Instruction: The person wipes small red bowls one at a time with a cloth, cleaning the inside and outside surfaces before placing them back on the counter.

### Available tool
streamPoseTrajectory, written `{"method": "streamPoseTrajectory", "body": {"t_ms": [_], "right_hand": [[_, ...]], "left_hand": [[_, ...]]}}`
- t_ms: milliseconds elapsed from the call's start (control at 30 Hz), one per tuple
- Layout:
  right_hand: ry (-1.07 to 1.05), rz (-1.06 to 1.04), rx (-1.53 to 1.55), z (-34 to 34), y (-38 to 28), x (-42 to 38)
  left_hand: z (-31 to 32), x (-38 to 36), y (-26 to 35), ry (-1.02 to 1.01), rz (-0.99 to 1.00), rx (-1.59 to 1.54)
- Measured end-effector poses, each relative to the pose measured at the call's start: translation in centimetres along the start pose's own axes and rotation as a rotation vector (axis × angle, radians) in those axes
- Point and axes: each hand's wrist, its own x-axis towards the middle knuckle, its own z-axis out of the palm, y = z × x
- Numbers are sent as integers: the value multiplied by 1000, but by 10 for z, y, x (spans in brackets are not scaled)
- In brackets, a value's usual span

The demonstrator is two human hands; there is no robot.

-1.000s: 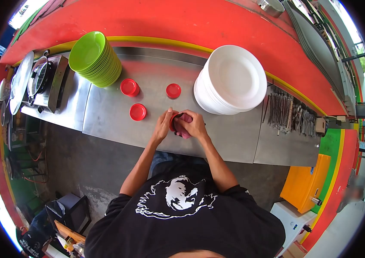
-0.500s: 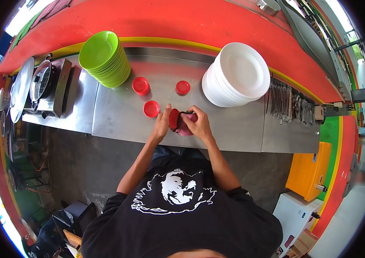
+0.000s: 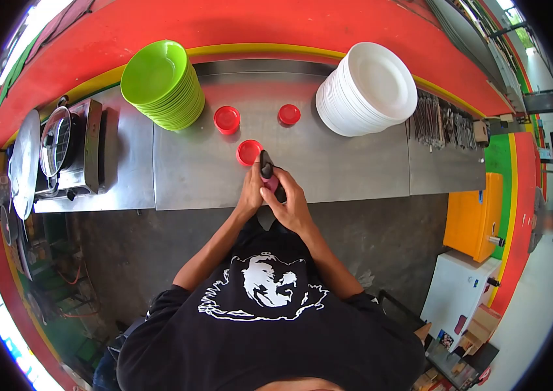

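Close together over the front edge of the steel counter, my left hand point(image 3: 251, 193) and my right hand point(image 3: 293, 207) are both closed around a dark pink cloth point(image 3: 268, 184) with black edges. The cloth is bunched up, and its black end sticks up between my fingers. Whether something is wrapped inside it is hidden. Just beyond my left fingertips stands a round red-topped container point(image 3: 249, 152). Behind it are a second red-topped container point(image 3: 227, 120) and a smaller-looking third one point(image 3: 289, 115) further right.
A stack of green bowls point(image 3: 159, 78) stands at the back left, a stack of white plates point(image 3: 381, 81) at the back right. Metal cutlery point(image 3: 443, 120) lies to the right. A stove with a lidded pan point(image 3: 57, 140) occupies the left end. A red wall point(image 3: 263, 23) borders the counter.
My hands have come closer together and turned the bundle more upright. The red round piece seen beside the cloth is now out of sight. The view has shifted a little.
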Motion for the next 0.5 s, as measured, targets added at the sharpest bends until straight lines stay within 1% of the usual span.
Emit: {"method": "streamPoseTrajectory", "body": {"t_ms": [67, 100, 133, 167, 233, 300, 367, 433, 467, 500], "right_hand": [[-69, -137, -109, -4, -8, -5], [-97, -163, -161, -6, -9, -9], [-129, -191, -214, -10, -9, -12], [-163, -222, -265, -12, -9, -14], [-173, -194, -275, -10, -8, -18], [-169, -142, -261, -9, -10, -25], [-160, -78, -219, -9, -16, -29], [-171, -33, -9, -16, -14, -31], [-170, -8, 93, -20, -13, -34], [-159, 89, 264, -21, -8, -38]], "left_hand": [[-8, -1, 4, -53, -48, -242], [-8, -4, 11, -76, -75, -367], [-7, -8, 18, -32, -98, -329], [-9, -12, 25, -55, -57, -224], [-13, -21, 41, -96, 22, -17], [-18, -8, -3, -88, 109, 126], [-16, -13, -10, -17, 269, 298], [-6, -37, 15, 93, 498, 509], [-1, -34, 9, 184, 683, 541], [4, -38, 18, 163, 599, 505]]}}
